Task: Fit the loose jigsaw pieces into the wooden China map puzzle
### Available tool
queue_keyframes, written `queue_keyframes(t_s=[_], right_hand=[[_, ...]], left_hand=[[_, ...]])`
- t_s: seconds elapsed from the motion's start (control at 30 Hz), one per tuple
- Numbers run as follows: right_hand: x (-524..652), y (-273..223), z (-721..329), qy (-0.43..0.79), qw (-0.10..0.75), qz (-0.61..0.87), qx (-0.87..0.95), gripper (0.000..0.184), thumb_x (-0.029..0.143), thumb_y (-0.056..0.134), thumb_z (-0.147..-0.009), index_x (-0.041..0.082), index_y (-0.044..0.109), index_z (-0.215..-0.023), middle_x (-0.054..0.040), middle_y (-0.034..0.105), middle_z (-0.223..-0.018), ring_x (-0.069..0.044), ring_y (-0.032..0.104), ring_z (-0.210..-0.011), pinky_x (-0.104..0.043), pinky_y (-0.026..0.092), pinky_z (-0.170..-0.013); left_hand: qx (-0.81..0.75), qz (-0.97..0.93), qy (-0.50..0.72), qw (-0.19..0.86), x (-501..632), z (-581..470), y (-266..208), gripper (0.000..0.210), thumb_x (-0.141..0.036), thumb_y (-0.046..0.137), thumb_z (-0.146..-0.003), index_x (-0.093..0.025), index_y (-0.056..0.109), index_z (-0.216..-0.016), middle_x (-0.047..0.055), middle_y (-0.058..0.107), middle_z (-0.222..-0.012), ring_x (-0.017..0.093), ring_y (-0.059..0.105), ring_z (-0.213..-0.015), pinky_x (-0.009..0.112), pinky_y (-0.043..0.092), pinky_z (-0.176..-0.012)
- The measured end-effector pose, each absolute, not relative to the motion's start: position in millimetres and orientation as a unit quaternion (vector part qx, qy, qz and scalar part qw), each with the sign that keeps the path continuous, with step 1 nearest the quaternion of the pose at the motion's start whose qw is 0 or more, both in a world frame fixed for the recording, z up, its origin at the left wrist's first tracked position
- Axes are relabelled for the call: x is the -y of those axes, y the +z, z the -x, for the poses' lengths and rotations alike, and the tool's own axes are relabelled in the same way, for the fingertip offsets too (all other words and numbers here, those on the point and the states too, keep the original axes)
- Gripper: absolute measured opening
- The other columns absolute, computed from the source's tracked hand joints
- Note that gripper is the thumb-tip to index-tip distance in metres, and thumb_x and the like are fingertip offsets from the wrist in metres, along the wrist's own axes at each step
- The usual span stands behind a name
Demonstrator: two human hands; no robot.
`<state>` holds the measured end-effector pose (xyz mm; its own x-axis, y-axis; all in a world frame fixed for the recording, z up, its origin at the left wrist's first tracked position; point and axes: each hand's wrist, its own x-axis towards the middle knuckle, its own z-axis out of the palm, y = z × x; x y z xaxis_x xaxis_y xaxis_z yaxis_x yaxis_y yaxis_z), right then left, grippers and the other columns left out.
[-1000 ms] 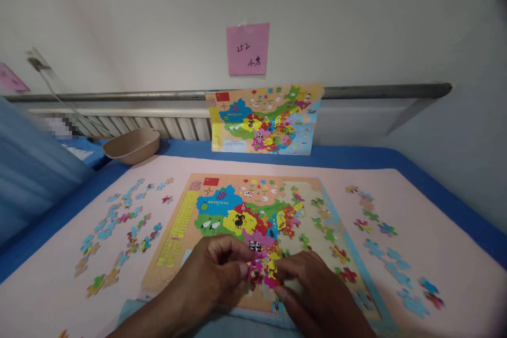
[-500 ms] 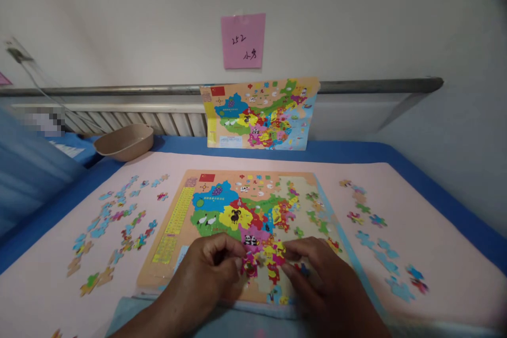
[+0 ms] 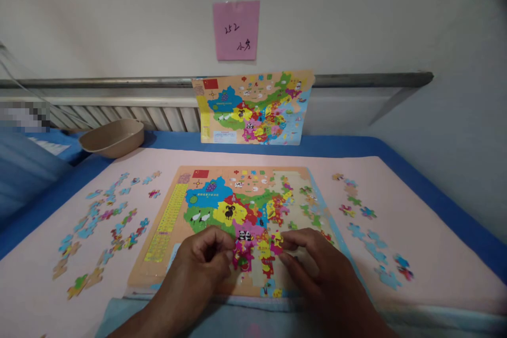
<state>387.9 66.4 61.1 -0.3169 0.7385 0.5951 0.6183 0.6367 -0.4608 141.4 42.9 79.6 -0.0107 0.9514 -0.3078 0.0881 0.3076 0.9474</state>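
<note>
At the bottom edge, nearest the viewer, lies a pale blue cloth [image 3: 222, 322]. Just past it, two bare hands reach in over the near part of a map puzzle on its board [image 3: 293, 222]. The left hand [image 3: 208, 261] has thumb and forefinger close together at the left edge of a pink piece [image 3: 242, 259]; whether they grip it or only touch it, I cannot tell. The right hand [image 3: 317, 266] pinches a yellow-and-pink piece [image 3: 277, 243] between thumb and forefinger, above the board and to the right of the joined part. The left and upper middle of the map are joined, showing pandas, a black ram and white cranes. On the right, the beige backing shows between small clusters of pieces [image 3: 311, 200].

The board lies on a pink cover [image 3: 420, 232]. More loose pieces are scattered on it, many to the left [image 3: 106, 215] and fewer to the right [image 3: 368, 212]. Farther back, a tan basin [image 3: 113, 140] sits at the left on a blue surface [image 3: 336, 145]. A printed map [image 3: 253, 108] stands upright in the middle, against a metal rail [image 3: 364, 80]. White radiator bars [image 3: 170, 119] show below the rail. Above, a pink note [image 3: 236, 31], handwritten "252" with characters beneath, is stuck to the wall [image 3: 336, 16].
</note>
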Motion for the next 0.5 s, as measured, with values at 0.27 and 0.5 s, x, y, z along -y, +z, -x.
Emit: queue_keyframes(t_s=[0.27, 0.5], right_hand=[[-67.2, 62.2, -385.9, 0.072, 0.41, 0.404, 0.815, 0.015, 0.036, 0.05, -0.116, 0.027, 0.062, -0.111, 0.0012, 0.075, -0.092, -0.018, 0.074, -0.078, -0.029, 0.059, -0.069], [-66.4, 62.2, -387.3, 0.091, 0.405, 0.401, 0.816, 0.008, 0.027, 0.056, -0.11, 0.026, 0.064, -0.112, -0.0008, 0.076, -0.094, -0.02, 0.074, -0.081, -0.031, 0.059, -0.071]], left_hand=[[-0.609, -0.42, 0.387, 0.55, -45.1, -143.3, 79.8, 0.026, -0.043, 0.069, -0.067, -0.019, 0.062, -0.072, -0.002, 0.055, -0.062, 0.012, 0.044, -0.057, 0.028, 0.035, -0.055], [-0.587, -0.41, 0.403, 0.57, -42.2, -143.4, 77.0, 0.024, -0.039, 0.075, -0.07, -0.019, 0.061, -0.072, -0.002, 0.056, -0.06, 0.011, 0.044, -0.054, 0.026, 0.033, -0.053]])
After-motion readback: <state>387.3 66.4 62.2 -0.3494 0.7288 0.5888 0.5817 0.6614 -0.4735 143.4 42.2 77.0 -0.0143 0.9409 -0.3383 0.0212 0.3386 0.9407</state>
